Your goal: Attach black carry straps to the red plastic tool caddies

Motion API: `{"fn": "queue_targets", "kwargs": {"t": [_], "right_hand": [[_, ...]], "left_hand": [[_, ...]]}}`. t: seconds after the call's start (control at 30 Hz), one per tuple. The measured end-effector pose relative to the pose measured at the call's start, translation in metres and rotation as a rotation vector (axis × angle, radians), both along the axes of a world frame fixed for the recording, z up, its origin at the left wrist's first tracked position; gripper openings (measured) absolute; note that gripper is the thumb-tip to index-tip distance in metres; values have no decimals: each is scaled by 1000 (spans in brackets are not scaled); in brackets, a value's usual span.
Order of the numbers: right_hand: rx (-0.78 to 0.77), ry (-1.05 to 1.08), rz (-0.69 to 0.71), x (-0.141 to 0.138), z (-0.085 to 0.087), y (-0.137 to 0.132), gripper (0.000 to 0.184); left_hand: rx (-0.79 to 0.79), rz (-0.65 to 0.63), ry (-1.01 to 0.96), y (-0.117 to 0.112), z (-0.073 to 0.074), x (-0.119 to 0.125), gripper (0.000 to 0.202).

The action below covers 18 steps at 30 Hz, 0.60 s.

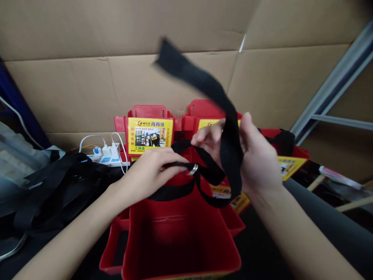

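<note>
A black webbing strap (231,144) runs between my two hands above a red plastic tool box (175,229). Near a metal buckle (194,169), my left hand (151,169) pinches the strap between thumb and fingers. Curled around another stretch of it is my right hand (256,159), its fingers partly hidden behind the webbing. The strap's free end rises up and to the left, slightly blurred. Loops of webbing hang over the box's back edge. The inside of the box lies in shadow.
More red boxes with yellow labels (150,135) stand behind against a cardboard wall (175,81). At left lie a heap of black straps (58,194) and a power strip (107,158) with chargers. A metal frame (335,85) leans at right.
</note>
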State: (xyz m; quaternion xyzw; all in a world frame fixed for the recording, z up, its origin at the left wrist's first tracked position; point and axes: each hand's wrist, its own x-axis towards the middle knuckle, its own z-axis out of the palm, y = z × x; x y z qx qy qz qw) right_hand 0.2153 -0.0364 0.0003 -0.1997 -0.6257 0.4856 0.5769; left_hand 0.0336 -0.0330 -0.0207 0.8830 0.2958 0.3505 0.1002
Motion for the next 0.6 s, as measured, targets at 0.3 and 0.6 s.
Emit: {"fn": "queue_targets", "kwargs": {"t": [0.3,0.6], "right_hand": [[551,-796,-302,-7,-15,-4,58],[711,-685,-367,2,-9,2,10]], "left_hand": [[216,174,-37,0,7,-10,14],[-26,109,-108,5,11,-14,21]]}}
